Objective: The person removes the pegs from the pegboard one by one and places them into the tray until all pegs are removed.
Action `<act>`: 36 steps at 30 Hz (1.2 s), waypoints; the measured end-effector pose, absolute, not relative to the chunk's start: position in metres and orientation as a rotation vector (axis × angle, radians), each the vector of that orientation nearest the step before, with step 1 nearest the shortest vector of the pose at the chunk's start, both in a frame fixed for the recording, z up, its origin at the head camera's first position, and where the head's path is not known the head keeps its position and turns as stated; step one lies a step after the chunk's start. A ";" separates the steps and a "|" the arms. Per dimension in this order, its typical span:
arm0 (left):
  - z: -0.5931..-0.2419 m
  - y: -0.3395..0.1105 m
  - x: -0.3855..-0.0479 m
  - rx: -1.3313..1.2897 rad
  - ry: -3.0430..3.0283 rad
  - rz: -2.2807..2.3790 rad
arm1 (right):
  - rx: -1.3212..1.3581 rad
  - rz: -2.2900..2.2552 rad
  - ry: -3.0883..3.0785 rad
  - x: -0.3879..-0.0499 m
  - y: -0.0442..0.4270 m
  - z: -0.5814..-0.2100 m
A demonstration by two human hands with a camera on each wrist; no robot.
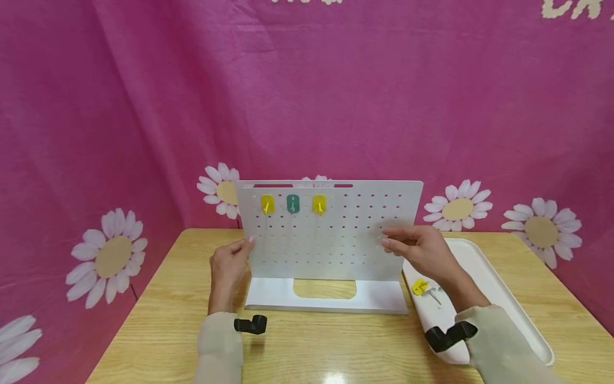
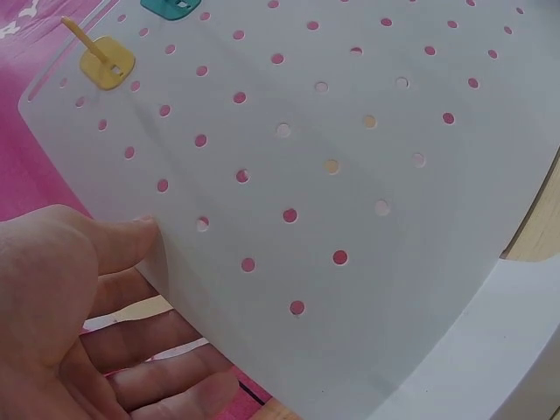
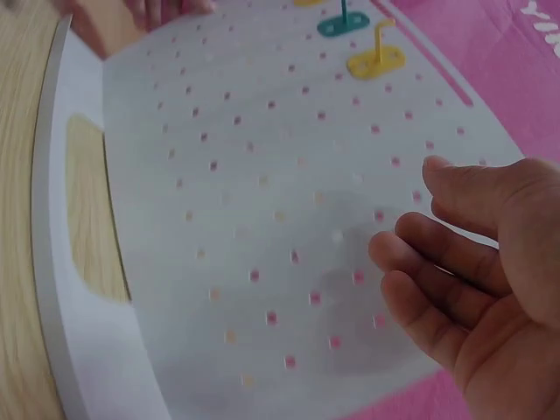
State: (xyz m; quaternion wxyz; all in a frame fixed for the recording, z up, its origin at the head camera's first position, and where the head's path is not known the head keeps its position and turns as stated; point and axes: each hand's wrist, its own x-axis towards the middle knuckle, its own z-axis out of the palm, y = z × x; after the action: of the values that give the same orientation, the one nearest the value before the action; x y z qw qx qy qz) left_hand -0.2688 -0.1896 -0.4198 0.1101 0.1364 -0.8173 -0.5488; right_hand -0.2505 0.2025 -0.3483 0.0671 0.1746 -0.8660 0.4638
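A white pegboard (image 1: 331, 234) stands upright on its white base. Along its top left hang a yellow hook (image 1: 267, 204), a green hook (image 1: 293, 204) and another yellow hook (image 1: 319, 205). My left hand (image 1: 230, 266) holds the board's left edge, the thumb (image 2: 131, 243) on the front face and the fingers behind. Before the board's right part is my right hand (image 1: 422, 250), its fingers loosely bent with nothing between them. In the right wrist view, a gap shows between its thumb and fingers; whether a fingertip touches the board, I cannot tell.
To the right, a white tray (image 1: 515, 306) lies on the wooden table (image 1: 307, 341), partly under my right forearm. In it are a yellow hook (image 1: 420, 287) and a whitish hook (image 1: 434, 294). A pink flowered cloth (image 1: 331, 106) hangs behind the table.
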 end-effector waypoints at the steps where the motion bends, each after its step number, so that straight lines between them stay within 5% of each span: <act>1: -0.420 -0.190 -0.269 0.401 -2.403 -1.608 | 0.532 1.413 -2.604 -0.252 0.198 -0.347; 36: -0.421 -0.190 -0.270 0.428 -2.368 -1.630 | 0.651 1.668 -2.302 -0.280 0.081 -0.331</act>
State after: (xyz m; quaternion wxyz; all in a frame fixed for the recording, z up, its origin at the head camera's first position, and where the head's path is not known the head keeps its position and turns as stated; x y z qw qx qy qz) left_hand -0.2698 -0.1904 -0.4208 0.1174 0.1462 -0.8092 -0.5568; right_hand -0.2801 0.0815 -0.3312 0.1123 0.2219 -0.7843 0.5683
